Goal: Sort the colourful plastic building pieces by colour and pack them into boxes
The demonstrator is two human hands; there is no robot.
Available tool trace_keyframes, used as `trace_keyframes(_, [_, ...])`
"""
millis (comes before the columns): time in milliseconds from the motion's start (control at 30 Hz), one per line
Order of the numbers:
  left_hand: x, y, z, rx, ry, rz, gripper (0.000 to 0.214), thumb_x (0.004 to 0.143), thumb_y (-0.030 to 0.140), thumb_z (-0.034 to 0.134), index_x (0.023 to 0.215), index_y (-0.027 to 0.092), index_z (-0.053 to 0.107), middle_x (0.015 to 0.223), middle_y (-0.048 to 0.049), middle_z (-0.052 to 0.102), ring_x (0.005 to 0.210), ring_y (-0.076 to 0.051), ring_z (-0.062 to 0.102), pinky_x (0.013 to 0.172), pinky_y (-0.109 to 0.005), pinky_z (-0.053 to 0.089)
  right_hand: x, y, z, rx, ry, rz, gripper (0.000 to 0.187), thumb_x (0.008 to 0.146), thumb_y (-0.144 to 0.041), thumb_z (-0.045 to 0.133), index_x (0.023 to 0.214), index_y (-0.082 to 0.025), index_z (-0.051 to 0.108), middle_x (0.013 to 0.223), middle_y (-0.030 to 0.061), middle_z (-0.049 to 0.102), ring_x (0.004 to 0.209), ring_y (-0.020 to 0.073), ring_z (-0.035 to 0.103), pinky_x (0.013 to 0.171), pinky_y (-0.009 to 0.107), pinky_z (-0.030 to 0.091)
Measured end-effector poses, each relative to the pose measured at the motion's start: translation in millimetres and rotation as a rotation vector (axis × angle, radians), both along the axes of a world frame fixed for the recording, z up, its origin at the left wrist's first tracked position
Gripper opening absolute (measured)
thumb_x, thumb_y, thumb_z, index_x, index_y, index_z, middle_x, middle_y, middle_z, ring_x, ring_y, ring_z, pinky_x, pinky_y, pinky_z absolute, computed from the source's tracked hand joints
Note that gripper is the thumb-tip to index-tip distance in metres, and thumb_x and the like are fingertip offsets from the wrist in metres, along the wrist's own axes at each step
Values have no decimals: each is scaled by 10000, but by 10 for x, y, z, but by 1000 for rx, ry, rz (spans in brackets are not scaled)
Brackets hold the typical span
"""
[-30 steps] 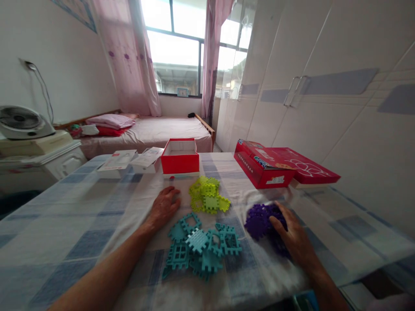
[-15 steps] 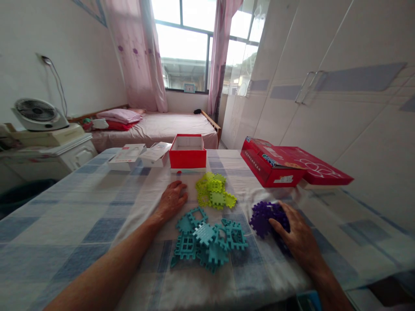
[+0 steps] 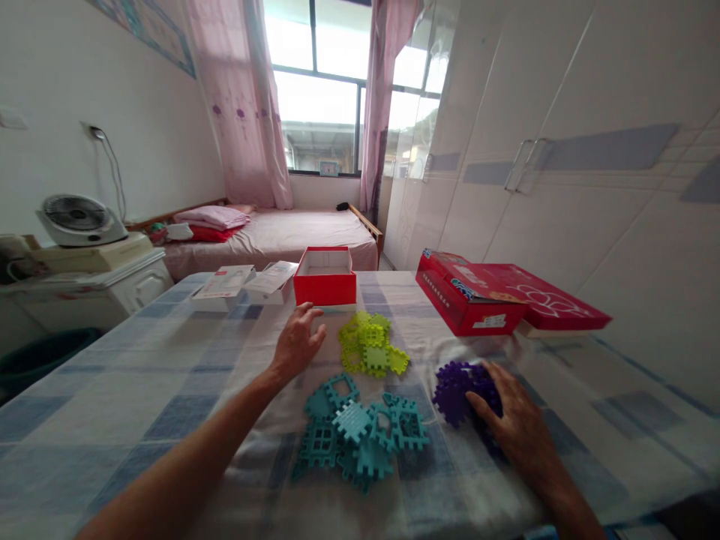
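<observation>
My left hand [image 3: 298,343] is open above the tablecloth, fingers loosely apart and holding nothing. Its fingertips come near the lower edge of a red open-topped box [image 3: 325,290]. To its right lies a pile of lime-green interlocking plastic building pieces [image 3: 372,346]. My right hand [image 3: 513,409] curves over a pile of purple building pieces [image 3: 451,397], thumb on the near side and fingers on the far side. The hand covers part of that pile. Between my forearms sits a heap of teal building pieces [image 3: 360,435], some square with window-like openings.
A larger red box [image 3: 466,300] and a flat red lid [image 3: 554,296] stand at the right rear of the table. Two small white boxes [image 3: 222,289] are at the left rear. Beyond are a bed [image 3: 298,229], a fan [image 3: 82,220] and a wardrobe [image 3: 590,90].
The view has tilted up slightly. My left hand has moved a little towards the red open box, with its fingers raised. My right hand stays on the purple pieces.
</observation>
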State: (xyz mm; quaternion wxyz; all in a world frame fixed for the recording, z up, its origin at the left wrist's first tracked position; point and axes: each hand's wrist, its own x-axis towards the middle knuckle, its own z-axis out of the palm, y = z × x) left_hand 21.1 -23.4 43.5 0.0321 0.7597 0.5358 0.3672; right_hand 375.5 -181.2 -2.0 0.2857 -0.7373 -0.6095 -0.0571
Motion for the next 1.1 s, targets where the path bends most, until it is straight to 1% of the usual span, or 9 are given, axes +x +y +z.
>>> trace_keyframes(133, [2, 217, 314, 42, 188, 37, 392, 775, 253, 500, 1132, 107, 573, 1291, -139, 468, 1208, -275, 436, 1049, -380, 334, -29, -9, 33, -7, 26, 4, 695, 822, -602, 379, 1323, -120, 394, 1350, 150, 433, 1256, 280, 395, 1047, 463, 321])
trace_keyframes(233, [-12, 428, 420, 94, 335, 77, 476, 768, 267, 534, 1211, 96, 514, 1341, -153, 430, 1262, -312, 364, 1064, -419, 292, -15, 1, 7, 12, 38, -6, 687, 819, -603, 383, 1319, -132, 399, 1349, 146, 435, 1254, 285, 396, 1039, 472, 329])
trace_keyframes(333, [-17, 608, 429, 76, 427, 97, 539, 746, 277, 569, 1253, 121, 474, 1338, -153, 444, 1264, -331, 356, 1031, -441, 314, 18, 13, -46, 27, 30, -2, 658, 820, -596, 393, 1308, -155, 408, 1342, 139, 445, 1248, 288, 405, 1030, 483, 337])
trace_keyframes(467, [3, 765, 418, 100, 436, 139, 531, 740, 240, 550, 1254, 147, 455, 1226, -155, 523, 1164, -313, 457, 992, -436, 332, 43, 12, -95, 50, -2, 21, 597, 838, -557, 409, 1307, -188, 401, 1333, 131, 452, 1242, 281, 414, 1021, 487, 347])
trace_keyframes(600, [10, 891, 430, 87, 443, 177, 361, 722, 235, 546, 1077, 171, 559, 1087, -139, 578, 1065, -303, 516, 923, -414, 386, 43, 5, -98, 52, -28, 34, 586, 846, -534, 425, 1310, -177, 395, 1328, 133, 456, 1245, 271, 411, 1020, 475, 352])
trace_keyframes(700, [-13, 977, 432, 43, 417, 205, 285, 717, 252, 542, 989, 170, 567, 978, -127, 610, 976, -297, 557, 809, -386, 447, 35, -2, -76, 47, -14, 31, 594, 839, -535, 436, 1308, -171, 407, 1331, 134, 460, 1247, 269, 412, 1020, 468, 358])
trace_keyframes(767, [-28, 1005, 433, 26, 404, 195, 253, 720, 259, 538, 957, 172, 559, 923, -109, 622, 936, -277, 572, 785, -359, 456, 21, -12, -47, 37, 1, 28, 595, 836, -538, 439, 1306, -174, 417, 1330, 134, 466, 1250, 269, 411, 1019, 466, 359])
trace_keyframes(867, [-27, 971, 444, 42, 398, 156, 213, 743, 248, 514, 938, 170, 545, 917, -101, 618, 945, -258, 561, 830, -340, 441, -11, -29, 5, 6, 13, 21, 610, 837, -544, 428, 1309, -158, 419, 1336, 145, 461, 1250, 272, 413, 1015, 471, 361])
trace_keyframes(1100, [66, 618, 528, 186, 288, 116, 182, 773, 271, 499, 929, 179, 515, 947, -94, 597, 952, -269, 522, 859, -366, 429, -19, -27, 13, 19, 26, 32, 598, 828, -539, 441, 1301, -173, 434, 1326, 132, 475, 1254, 268, 411, 1029, 460, 347])
